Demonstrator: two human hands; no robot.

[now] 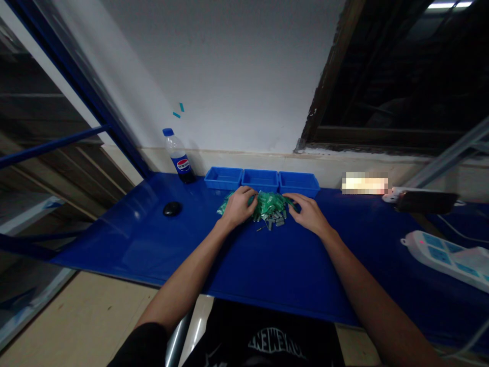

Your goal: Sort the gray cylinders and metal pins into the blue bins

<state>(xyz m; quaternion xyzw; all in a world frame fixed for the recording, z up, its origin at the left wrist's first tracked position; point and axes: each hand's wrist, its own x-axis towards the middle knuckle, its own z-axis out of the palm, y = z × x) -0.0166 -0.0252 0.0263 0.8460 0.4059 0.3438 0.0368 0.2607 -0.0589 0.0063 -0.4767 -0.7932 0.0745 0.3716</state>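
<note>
Nearest the camera, both bare forearms extend forward over the blue worktop (244,265), converging toward its far middle. At the right edge a white power strip (443,252) with a lit red indicator lies on the worktop, well apart from the hands. To the left, a black computer mouse (172,208) rests alone.

The left hand (239,205) lies palm down on the left side of a pile of small green circuit boards (269,205), fingers curled loosely over the pile's edge; whether it grips any piece cannot be told. The right hand (307,213) rests palm down against the pile's right side, fingers partly spread, no closed grasp visible. Small grey components (275,222) lie at the pile's near edge.

Just behind the pile, three blue bins (261,179) stand side by side against the wall. A Pepsi bottle (179,157) stands upright left of them.
</note>
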